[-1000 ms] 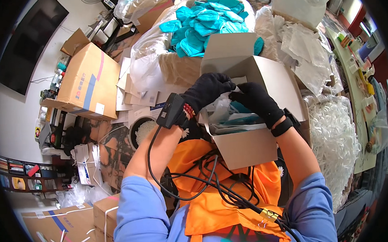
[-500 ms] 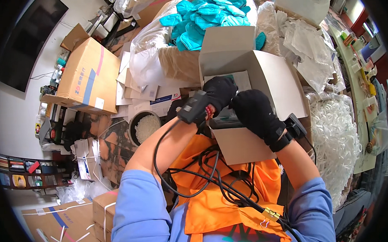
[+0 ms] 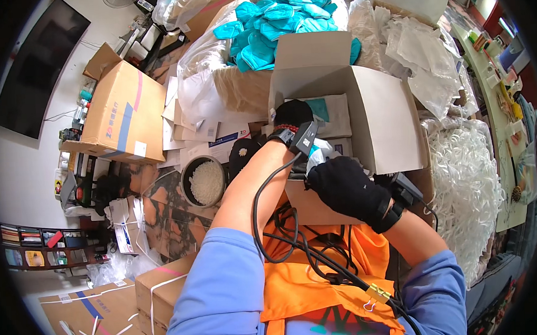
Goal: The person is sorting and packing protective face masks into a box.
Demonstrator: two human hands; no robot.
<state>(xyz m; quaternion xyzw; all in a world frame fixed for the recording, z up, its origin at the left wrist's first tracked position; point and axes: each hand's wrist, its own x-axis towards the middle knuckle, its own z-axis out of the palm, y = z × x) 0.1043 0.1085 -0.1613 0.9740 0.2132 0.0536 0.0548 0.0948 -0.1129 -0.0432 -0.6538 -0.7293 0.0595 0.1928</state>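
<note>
1 tan carton (image 3: 122,114), 1 round bowl (image 3: 204,181) of white pellets, heaped teal gloves (image 3: 274,20) (bagged), white netting (image 3: 469,176).

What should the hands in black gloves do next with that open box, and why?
Probably press the packet flat. The left hand reaches down inside the open cardboard box, where flat packets lie stacked, while the right hand rests at the near edge on a plastic-wrapped packet that sticks up there. Laying it flat on the stack looks like the sensible small move.
</note>
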